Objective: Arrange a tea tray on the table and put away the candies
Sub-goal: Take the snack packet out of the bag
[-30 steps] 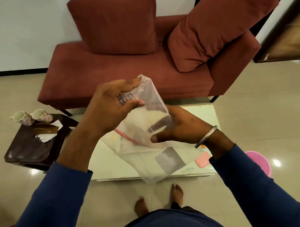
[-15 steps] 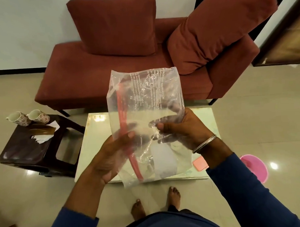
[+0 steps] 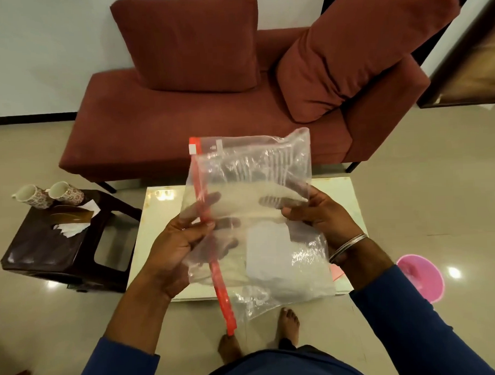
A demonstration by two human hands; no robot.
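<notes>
Both hands hold a clear zip bag [image 3: 255, 215] in the air above the white table [image 3: 157, 218]. The left hand [image 3: 173, 251] pinches its red zip strip [image 3: 205, 217], thumb in front, fingers behind the plastic; the right hand [image 3: 323, 215] grips the bag's opposite edge. The strip's lower end hangs past the table's near edge. Two cups [image 3: 48, 194] stand at the far edge of the stool [image 3: 46, 250], left of the table. A sofa [image 3: 182, 128] lies beyond, with a pink tub [image 3: 423, 279] on the floor at right.

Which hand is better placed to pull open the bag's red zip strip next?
Probably the left hand: its thumb already pinches the red zip strip of the clear bag. The right hand grips the opposite edge.
</notes>
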